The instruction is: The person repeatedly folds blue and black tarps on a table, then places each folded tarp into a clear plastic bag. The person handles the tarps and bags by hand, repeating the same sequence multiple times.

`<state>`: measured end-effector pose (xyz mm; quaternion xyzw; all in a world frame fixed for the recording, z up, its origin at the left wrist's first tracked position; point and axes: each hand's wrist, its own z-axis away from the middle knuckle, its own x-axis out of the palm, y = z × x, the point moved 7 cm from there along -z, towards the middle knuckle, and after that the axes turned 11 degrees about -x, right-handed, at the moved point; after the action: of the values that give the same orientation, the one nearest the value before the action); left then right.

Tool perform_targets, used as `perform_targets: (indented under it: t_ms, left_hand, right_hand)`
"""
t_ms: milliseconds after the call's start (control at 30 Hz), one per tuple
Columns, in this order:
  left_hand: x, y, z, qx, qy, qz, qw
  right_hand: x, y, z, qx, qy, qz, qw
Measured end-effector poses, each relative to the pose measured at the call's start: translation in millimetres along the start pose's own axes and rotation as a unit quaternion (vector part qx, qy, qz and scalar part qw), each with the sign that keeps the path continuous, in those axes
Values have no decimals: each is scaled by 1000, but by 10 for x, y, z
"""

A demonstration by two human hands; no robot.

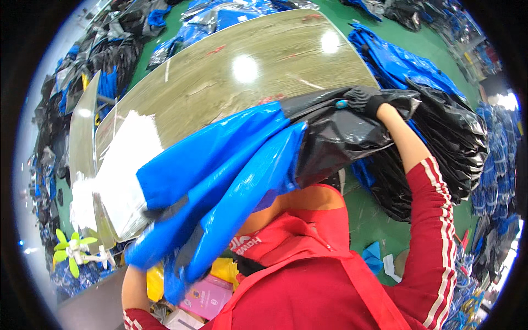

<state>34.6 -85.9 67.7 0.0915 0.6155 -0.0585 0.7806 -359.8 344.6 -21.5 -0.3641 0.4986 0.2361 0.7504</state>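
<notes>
A large glossy plastic piece, blue (220, 170) at one end and black (330, 132) at the other, is stretched in the air across the middle of the view. My right hand (366, 100), in a black glove, grips the black end high at the upper right, with the red striped sleeve below it. My left forearm (132, 286) rises from the lower left and goes in under the bunched blue end. That hand is covered by the blue plastic.
A long glossy wood-grain table (247, 71) lies beyond, with a white stack of sheets (121, 165) at its left end. Piles of blue and black plastic (440, 137) cover the green floor around it. A small green and white fan (71, 250) stands at the lower left.
</notes>
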Motion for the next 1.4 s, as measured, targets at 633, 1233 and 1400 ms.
perform_targets:
  t_ms: [633, 1233, 1400]
  left_hand:
    - [1571, -1556, 963, -535, 323, 407, 666]
    - [285, 469, -2024, -101, 167, -49, 980]
    - [98, 552, -1918, -74, 197, -27, 977]
  right_hand:
    - [-196, -79, 218, 87, 75, 130, 985]
    - [-679, -726, 350, 116, 139, 91, 979]
    - [-176, -2180, 5, -245, 140, 145, 948]
